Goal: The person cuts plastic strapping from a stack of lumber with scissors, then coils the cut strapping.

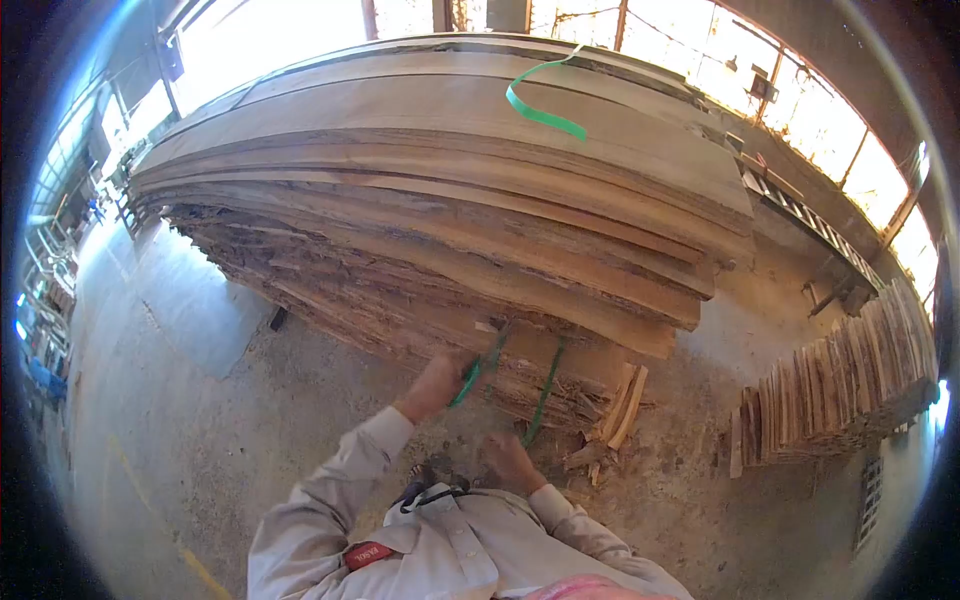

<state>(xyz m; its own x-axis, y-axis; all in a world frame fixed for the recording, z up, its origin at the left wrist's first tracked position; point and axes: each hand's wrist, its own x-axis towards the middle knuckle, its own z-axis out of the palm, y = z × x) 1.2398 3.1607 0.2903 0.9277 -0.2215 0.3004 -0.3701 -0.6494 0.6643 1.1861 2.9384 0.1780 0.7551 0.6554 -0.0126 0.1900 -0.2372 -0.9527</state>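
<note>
So the left hand [437,383] was up against the bottom edge of a big stack of rough-sawn wood slabs [450,230], fingers closed around a green plastic strap [468,380] right where it came off the underside of the pile. The right hand [510,462] was lower, around 6 o'clock in the view, just below where a second run of green strap [545,392] hung down the face of the slabs. It looked curled, but I honestly couldn't tell if it was gripping anything. Both sleeves were light tan work shirt.

A loose length of the same green strapping [540,108] lay curled on top of the stack, up at 12 o'clock. A couple of short wood offcuts [625,405] leaned at the foot of the pile, just right of the hanging strap. Over at 3 to 4 o'clock, well apart, a row of thin boards [840,385] stood on edge on the dusty concrete floor [180,400].
</note>
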